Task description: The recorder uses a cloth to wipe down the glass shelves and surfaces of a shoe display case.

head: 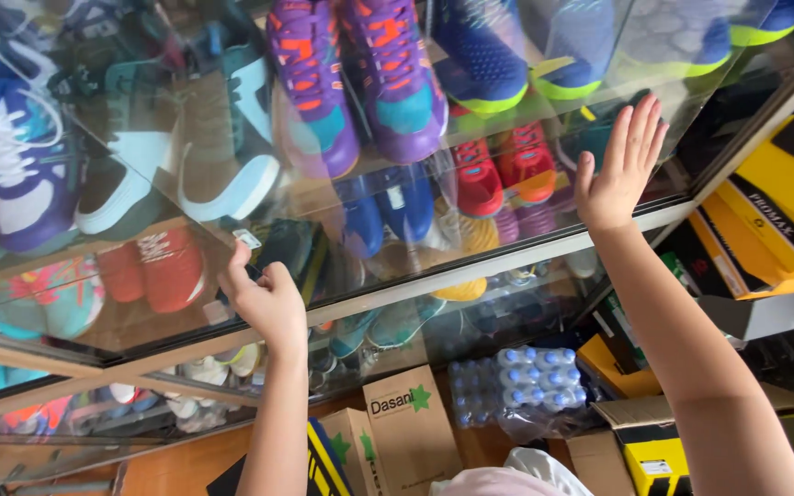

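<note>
A glass display case door [232, 119] fills most of the view, with sports shoes on shelves behind it. My left hand [264, 298] curls at the lower edge of the glass, fingers around a small dark handle or lock near the metal frame [470, 266]. My right hand [619, 170] presses flat against the glass on the right, fingers spread and pointing up. Behind the pane stand purple and orange shoes [356, 78], blue and lime shoes [516, 50], tan and white shoes [222, 138] and red shoes [503, 170].
Below the case lie brown cardboard boxes [411, 427], a shrink-wrapped pack of water bottles [521, 386] and yellow and black shoe boxes [783, 211] at the right. More shoes sit on lower shelves at left. A white cloth bundle [507, 478] is at the bottom.
</note>
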